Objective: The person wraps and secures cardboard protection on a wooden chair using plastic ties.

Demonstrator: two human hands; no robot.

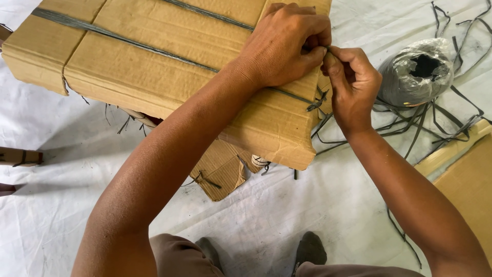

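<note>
Hands meet at the carton's [169,61] right edge: left hand [282,46] and right hand [351,84] pinch the grey strap [128,40]; steady tension would help the knot sit tight.

The left hand [282,46] rests on a cardboard box [154,56] at its right edge, fingers pinched on a dark strap [128,41] crossing the top; the right hand [351,87] pinches the same strap just beside it; a wrapped spool of dark strapping [415,72] sits to the right on the white sheet [318,205], loose strands around it.
</note>
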